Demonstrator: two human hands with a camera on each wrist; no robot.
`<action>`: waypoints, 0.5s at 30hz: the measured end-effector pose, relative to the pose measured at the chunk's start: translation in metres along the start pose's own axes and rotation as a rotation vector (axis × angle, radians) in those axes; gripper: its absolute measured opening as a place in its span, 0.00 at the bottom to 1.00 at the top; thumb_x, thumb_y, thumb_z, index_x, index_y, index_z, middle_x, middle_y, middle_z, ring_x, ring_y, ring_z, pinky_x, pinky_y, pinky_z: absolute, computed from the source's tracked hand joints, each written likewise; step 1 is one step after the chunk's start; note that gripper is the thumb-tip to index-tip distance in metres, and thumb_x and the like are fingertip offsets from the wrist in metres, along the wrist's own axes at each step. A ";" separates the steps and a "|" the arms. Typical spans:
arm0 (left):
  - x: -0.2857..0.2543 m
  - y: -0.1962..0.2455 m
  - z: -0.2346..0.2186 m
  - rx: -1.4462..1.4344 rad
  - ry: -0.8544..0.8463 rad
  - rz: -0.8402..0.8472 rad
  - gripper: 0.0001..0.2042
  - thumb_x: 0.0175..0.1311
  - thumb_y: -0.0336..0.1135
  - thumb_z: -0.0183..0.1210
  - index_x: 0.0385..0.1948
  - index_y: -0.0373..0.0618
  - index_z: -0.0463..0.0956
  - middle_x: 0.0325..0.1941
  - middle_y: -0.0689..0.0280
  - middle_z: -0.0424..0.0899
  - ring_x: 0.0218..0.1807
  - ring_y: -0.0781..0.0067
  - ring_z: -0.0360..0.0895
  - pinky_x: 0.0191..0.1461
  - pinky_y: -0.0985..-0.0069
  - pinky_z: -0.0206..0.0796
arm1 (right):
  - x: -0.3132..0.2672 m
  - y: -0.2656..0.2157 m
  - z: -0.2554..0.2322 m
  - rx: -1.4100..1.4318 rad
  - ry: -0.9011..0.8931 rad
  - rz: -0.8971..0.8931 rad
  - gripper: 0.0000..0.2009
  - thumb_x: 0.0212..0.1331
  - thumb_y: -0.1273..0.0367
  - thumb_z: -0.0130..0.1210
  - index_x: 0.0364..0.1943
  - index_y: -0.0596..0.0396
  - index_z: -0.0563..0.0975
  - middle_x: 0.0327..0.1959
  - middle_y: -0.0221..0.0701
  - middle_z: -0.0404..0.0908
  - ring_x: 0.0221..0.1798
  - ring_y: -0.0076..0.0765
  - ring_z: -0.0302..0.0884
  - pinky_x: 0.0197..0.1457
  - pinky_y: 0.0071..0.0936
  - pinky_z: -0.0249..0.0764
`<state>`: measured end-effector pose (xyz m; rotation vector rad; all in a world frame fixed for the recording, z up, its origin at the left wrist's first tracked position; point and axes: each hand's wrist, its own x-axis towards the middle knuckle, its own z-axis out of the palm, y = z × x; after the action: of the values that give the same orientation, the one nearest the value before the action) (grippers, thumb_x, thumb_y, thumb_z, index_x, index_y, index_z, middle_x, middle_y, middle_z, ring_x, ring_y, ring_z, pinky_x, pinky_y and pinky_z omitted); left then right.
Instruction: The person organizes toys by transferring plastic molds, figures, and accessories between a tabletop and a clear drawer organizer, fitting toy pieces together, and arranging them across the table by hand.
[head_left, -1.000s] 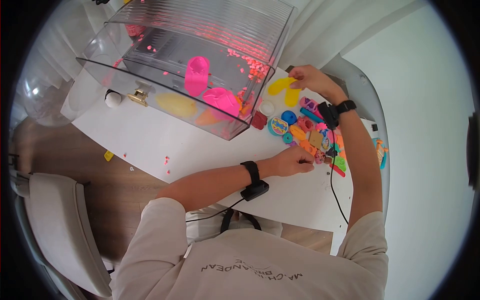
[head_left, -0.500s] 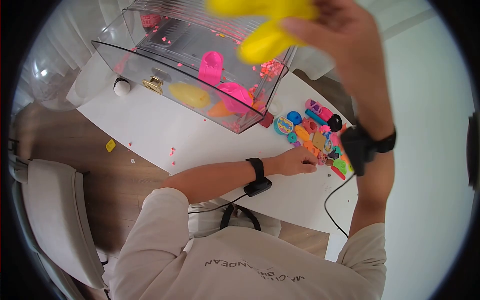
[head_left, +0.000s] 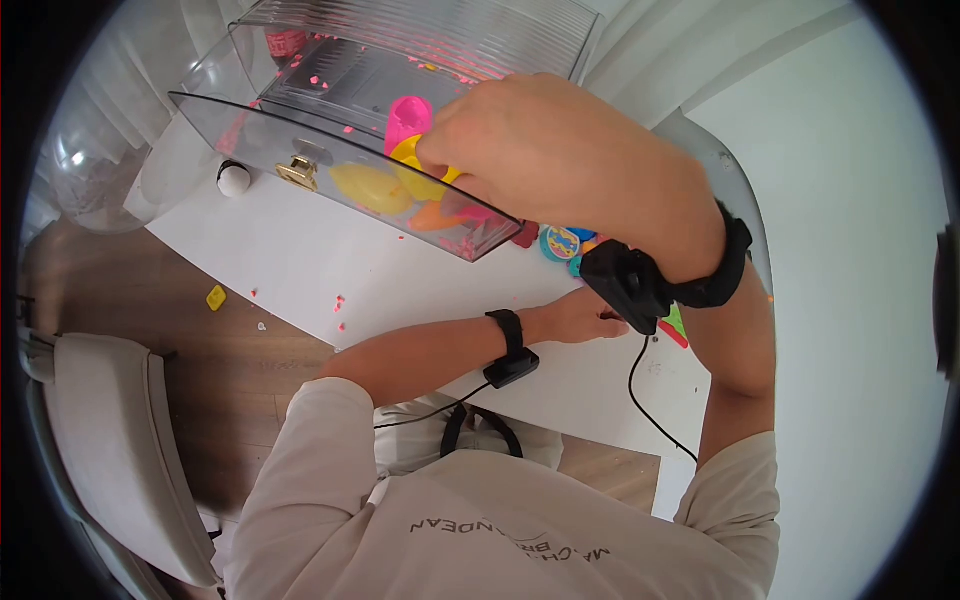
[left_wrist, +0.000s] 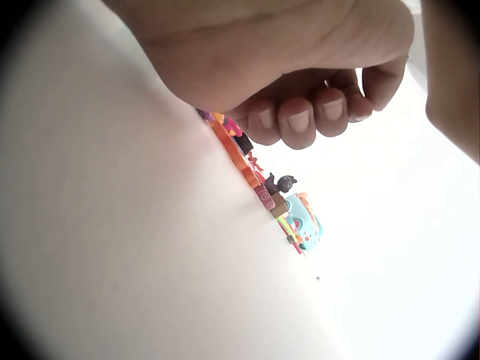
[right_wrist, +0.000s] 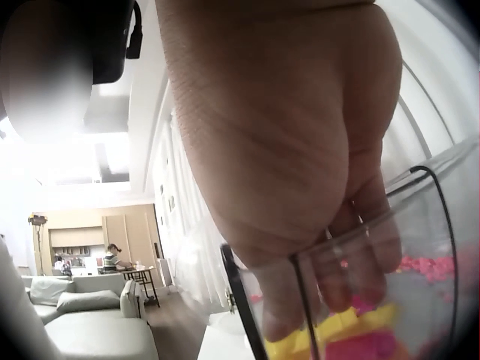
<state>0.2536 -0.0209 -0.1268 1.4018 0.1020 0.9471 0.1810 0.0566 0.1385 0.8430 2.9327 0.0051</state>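
Observation:
In the head view my right hand (head_left: pixel 545 135) reaches into the clear plastic box (head_left: pixel 250 118) and holds yellow pieces (head_left: pixel 408 155) by its fingertips beside a pink piece (head_left: pixel 408 115). The right wrist view shows the fingers (right_wrist: pixel 337 289) pointing down at the yellow pieces (right_wrist: pixel 337 326), behind the clear wall; the full grip is hidden. My left hand (head_left: pixel 575 316) rests on the white table, fingers loosely curled and holding nothing. It lies beside small colourful toys (left_wrist: pixel 247 161), seen beyond the hand (left_wrist: pixel 292 67) in the left wrist view.
A yellow shape (head_left: pixel 367 187) and an orange one (head_left: pixel 432 216) lie in the box behind its front wall with a gold latch (head_left: pixel 298 172). A white round object (head_left: pixel 233 180) stands left of the box. A pale chair (head_left: pixel 125 440) is at the left.
My right hand has picked up the yellow pieces from beyond the toys, lifted them and carried them left into the box. My left hand has stayed nearly still.

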 end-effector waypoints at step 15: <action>0.006 0.006 -0.011 -0.043 -0.195 -0.273 0.14 0.71 0.32 0.59 0.24 0.41 0.66 0.23 0.76 0.60 0.28 0.86 0.56 0.31 0.78 0.50 | -0.193 0.192 0.140 0.378 0.088 0.592 0.19 0.69 0.63 0.59 0.62 0.51 0.76 0.50 0.37 0.82 0.56 0.37 0.80 0.61 0.36 0.75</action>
<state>0.2477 -0.0093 -0.1217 1.3920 0.1223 0.5809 0.4573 0.1138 0.0214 1.7710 2.6721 -0.4906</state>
